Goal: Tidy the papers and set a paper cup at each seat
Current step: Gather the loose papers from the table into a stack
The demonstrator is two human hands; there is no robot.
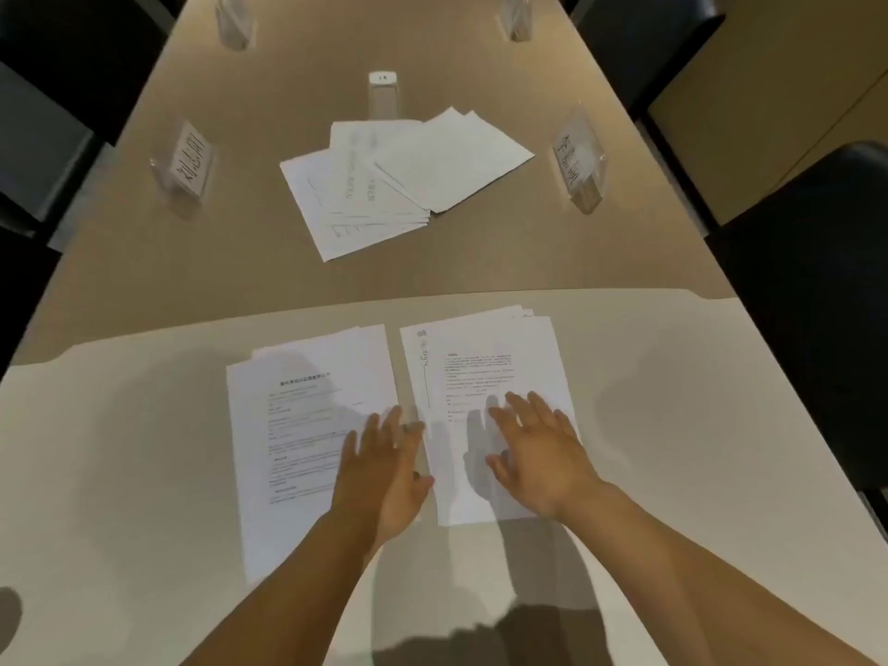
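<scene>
Two stacks of printed papers lie side by side on the near part of the table. My left hand (384, 468) hovers over the right edge of the left stack (298, 425), fingers spread, holding nothing. Above the lower half of the right stack (485, 372) is my right hand (538, 449), also spread flat and empty. A loose, fanned pile of papers (399, 180) sits farther away in the middle of the table. No paper cup is in view.
Clear name-card stands are at the left (185, 165) and right (579, 161), with two more at the far end. A small white device (383, 91) stands behind the fanned pile. Dark chairs (817, 262) line both sides of the beige table (672, 425).
</scene>
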